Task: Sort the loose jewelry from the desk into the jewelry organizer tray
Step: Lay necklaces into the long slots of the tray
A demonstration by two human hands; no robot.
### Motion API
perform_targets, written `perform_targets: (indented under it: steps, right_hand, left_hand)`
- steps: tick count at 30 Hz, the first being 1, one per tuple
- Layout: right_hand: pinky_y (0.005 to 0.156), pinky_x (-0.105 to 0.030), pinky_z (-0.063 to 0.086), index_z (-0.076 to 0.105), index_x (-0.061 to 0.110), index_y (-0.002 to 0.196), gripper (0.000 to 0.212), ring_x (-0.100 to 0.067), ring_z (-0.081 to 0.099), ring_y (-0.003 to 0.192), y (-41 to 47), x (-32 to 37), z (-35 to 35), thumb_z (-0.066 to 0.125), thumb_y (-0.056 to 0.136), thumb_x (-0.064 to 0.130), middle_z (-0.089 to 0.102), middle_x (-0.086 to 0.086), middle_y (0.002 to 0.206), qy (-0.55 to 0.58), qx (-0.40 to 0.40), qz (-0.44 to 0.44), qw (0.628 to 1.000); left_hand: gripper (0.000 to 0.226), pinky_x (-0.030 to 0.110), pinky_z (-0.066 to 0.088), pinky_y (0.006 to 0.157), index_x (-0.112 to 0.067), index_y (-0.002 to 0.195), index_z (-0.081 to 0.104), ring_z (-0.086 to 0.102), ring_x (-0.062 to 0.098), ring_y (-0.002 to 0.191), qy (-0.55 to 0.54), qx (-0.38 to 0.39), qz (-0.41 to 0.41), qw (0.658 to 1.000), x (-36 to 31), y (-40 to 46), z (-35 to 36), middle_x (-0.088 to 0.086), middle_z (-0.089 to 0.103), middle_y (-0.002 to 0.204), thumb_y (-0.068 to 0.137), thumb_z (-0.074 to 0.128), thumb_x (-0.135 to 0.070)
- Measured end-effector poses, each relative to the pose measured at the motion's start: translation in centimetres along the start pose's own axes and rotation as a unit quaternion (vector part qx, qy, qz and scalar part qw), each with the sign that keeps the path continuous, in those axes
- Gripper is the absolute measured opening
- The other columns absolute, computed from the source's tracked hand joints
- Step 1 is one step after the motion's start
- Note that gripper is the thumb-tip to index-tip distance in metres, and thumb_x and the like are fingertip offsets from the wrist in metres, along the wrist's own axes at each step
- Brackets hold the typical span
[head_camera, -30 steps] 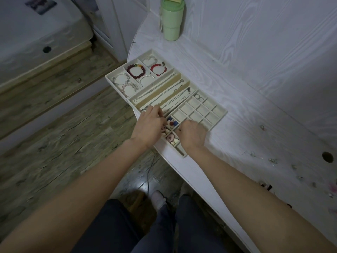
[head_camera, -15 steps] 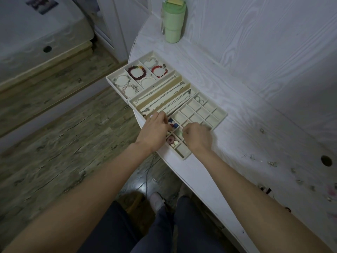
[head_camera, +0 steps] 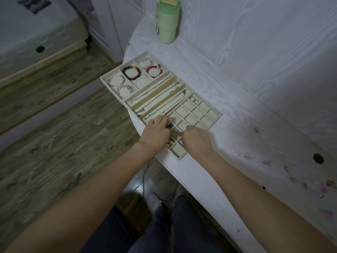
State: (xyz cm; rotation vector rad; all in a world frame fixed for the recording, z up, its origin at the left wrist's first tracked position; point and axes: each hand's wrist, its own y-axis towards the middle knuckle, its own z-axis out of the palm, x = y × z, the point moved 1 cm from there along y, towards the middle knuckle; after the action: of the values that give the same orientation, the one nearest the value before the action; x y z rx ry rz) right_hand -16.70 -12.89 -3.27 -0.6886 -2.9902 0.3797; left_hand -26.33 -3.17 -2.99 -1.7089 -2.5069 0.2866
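The cream jewelry organizer tray (head_camera: 216,116) lies at the desk's front edge. Its far section holds bracelets (head_camera: 131,72), its middle section necklaces (head_camera: 160,99), and its near section is a grid of small cells. My left hand (head_camera: 156,133) rests on the grid's near left end, fingers bent beside a blue piece (head_camera: 170,126). My right hand (head_camera: 197,140) hovers over the near cells with fingers curled under and the index tip pointing down. Its fingertips are hidden. Loose jewelry (head_camera: 266,162) lies scattered on the desk to the right.
A green tumbler (head_camera: 167,24) stands at the desk's far end against the wall. A round cable hole (head_camera: 318,158) is in the desk at the right. The desk edge curves just below the tray, with wooden floor and my legs beneath.
Both hands have closed in slightly over the near grid cells and now cover the pink pieces seen earlier. The tray has not moved.
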Motion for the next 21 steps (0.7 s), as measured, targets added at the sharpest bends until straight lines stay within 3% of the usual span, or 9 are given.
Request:
perform_targets:
  steps: [8,14,18,21]
  right_hand:
    - [0.058,-0.027,0.033,0.067,0.012,0.096,0.022,-0.022,0.063,0.08,0.1,0.5,-0.6,0.045,0.094,0.018,0.068,-0.006,0.093,0.034,-0.002,0.028,0.999]
    - [0.059,-0.028,0.037,0.066,0.012,0.091,0.02,-0.022,0.065,0.081,0.3,1.1,-1.2,0.046,0.095,0.01,0.069,-0.005,0.093,0.002,-0.003,0.029,1.0]
    - [0.059,-0.028,0.036,0.064,0.012,0.086,0.021,-0.021,0.054,0.067,0.3,1.0,-1.3,0.045,0.095,0.01,0.069,-0.006,0.089,-0.003,0.001,0.025,1.0]
    - [0.059,-0.028,0.037,0.065,0.013,0.088,0.022,-0.023,0.064,0.077,0.3,0.8,-1.3,0.044,0.096,0.013,0.07,-0.006,0.091,-0.02,0.008,0.005,1.0]
  left_hand:
    - [0.031,0.034,0.03,0.097,-0.014,0.111,0.066,0.032,0.025,0.119,-0.078,0.009,-0.041,0.996,-0.5,1.1,0.0,0.007,0.038,0.126,0.093,0.043,-0.024]
    - [0.026,0.035,0.03,0.099,-0.007,0.112,0.063,0.033,0.027,0.124,0.001,-0.006,-0.037,0.999,-1.8,2.4,-0.8,0.01,0.04,0.131,0.088,0.052,-0.01]
    - [0.027,0.034,0.031,0.098,-0.008,0.113,0.062,0.035,0.025,0.123,0.027,-0.018,-0.033,0.999,-2.1,2.7,-0.9,0.008,0.042,0.129,0.087,0.054,-0.007]
    - [0.029,0.034,0.03,0.099,-0.007,0.113,0.061,0.034,0.025,0.124,-0.001,-0.018,-0.051,0.999,-2.0,2.9,-0.7,0.009,0.04,0.13,0.085,0.06,-0.011]
